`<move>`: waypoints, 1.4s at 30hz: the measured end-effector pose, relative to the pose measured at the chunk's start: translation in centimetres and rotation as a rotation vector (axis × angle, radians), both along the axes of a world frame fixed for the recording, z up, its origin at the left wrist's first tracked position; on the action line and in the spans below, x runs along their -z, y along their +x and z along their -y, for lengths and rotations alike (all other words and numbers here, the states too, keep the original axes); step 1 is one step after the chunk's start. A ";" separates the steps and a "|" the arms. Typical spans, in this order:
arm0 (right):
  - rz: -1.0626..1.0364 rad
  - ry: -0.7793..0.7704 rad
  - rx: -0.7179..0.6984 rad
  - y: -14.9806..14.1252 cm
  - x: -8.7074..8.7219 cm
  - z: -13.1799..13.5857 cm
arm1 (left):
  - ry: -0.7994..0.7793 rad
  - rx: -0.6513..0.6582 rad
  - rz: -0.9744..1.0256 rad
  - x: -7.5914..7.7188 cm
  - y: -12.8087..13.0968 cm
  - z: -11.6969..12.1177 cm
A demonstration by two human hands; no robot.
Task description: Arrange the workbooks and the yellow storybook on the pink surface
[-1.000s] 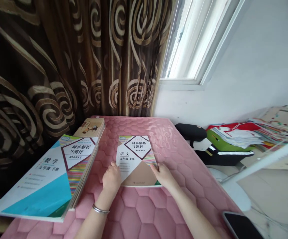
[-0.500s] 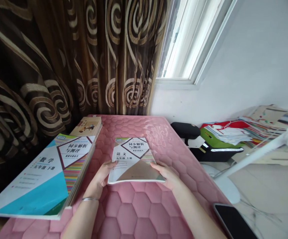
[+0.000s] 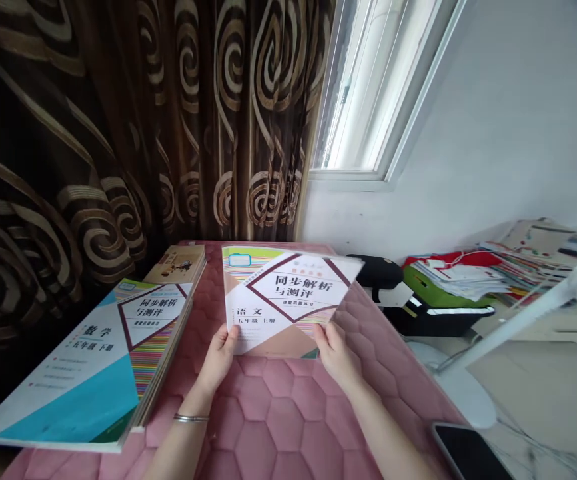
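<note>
A white and tan workbook (image 3: 283,297) with a diamond title panel is lifted off the pink quilted table (image 3: 288,420), its cover tilted up toward me. My left hand (image 3: 218,357) grips its lower left corner, a silver bangle on that wrist. My right hand (image 3: 336,353) holds the lower right corner, fingers closed on the edge.
A stack of workbooks (image 3: 93,363) with a blue and white cover on top lies at the left, with a brown book (image 3: 176,263) behind it. Dark patterned curtains hang behind. A black phone (image 3: 468,450) lies at the right edge. Papers and a green bag (image 3: 438,283) sit to the right.
The workbook lay flat on the table a second ago; both hands have gripped its near edge and raised it, tilting the cover up toward me.
</note>
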State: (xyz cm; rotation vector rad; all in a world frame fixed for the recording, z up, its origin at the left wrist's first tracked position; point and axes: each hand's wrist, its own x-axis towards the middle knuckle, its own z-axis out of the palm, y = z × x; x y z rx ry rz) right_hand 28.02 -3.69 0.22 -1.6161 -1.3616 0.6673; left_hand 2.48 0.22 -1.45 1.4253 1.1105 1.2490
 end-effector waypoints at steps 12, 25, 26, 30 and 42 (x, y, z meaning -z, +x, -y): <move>0.130 0.067 -0.032 1.0 1.1 -0.1 | -0.006 -0.201 -0.134 -1.0 1.2 0.3; -0.025 0.044 -0.247 -8.9 -5.0 4.2 | -0.041 -0.261 -0.753 -12.0 -10.7 5.2; -0.036 0.067 -0.293 -11.0 -5.1 4.3 | -0.053 -0.266 -0.815 -12.5 -12.7 5.3; -0.067 0.113 -0.403 -19.3 -4.6 3.8 | -0.149 -0.356 -0.992 -13.2 -20.3 5.5; 0.333 -0.018 -0.487 -29.2 -3.6 1.0 | -0.197 -0.560 -1.330 -7.8 -29.2 5.5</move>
